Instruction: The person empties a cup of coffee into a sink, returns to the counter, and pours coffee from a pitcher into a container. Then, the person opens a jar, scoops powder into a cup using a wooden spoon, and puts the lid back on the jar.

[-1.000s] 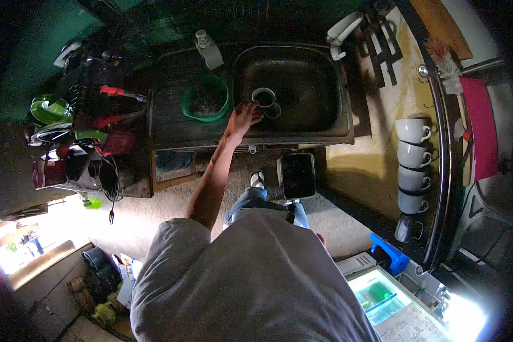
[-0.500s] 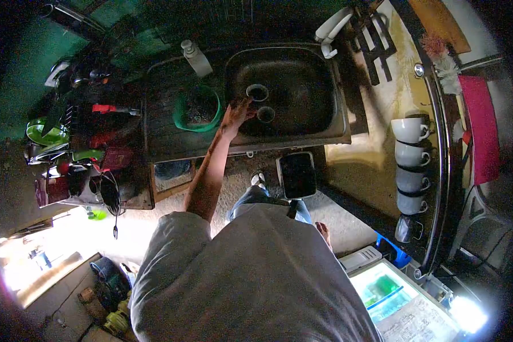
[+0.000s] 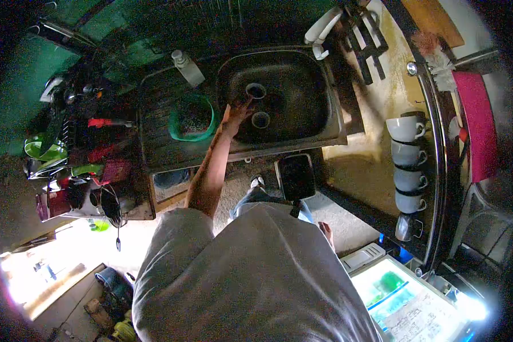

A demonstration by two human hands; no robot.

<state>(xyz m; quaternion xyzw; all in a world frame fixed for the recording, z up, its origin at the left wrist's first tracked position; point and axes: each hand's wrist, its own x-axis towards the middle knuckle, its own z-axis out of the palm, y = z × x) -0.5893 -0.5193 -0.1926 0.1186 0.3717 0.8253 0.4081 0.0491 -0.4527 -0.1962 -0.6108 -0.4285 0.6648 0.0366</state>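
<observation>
My left hand (image 3: 237, 115) reaches over the left side of the dark sink (image 3: 302, 134). Its fingers are stretched out and apart, with the fingertips at the near rim of a small round cup (image 3: 256, 91), light-rimmed and dark inside. Whether they touch the rim is hard to see. Just nearer to me, a second small round cup (image 3: 260, 119) sits in the basin, a little apart from the hand. At the right edge of my shirt, a bit of skin shows, perhaps my right hand (image 3: 326, 232); its fingers cannot be made out.
Left of the basin are a green round basket (image 3: 194, 135) and a white pump bottle (image 3: 189, 69). A white tap (image 3: 320, 39) stands at the back right. Several white mugs (image 3: 407, 153) line the right side. Utensils and a red-handled tool (image 3: 105, 122) crowd the left.
The view has shifted slightly, so the sink appears further left. My left hand stays beside the upper cup, its fingers now looking more spread.
</observation>
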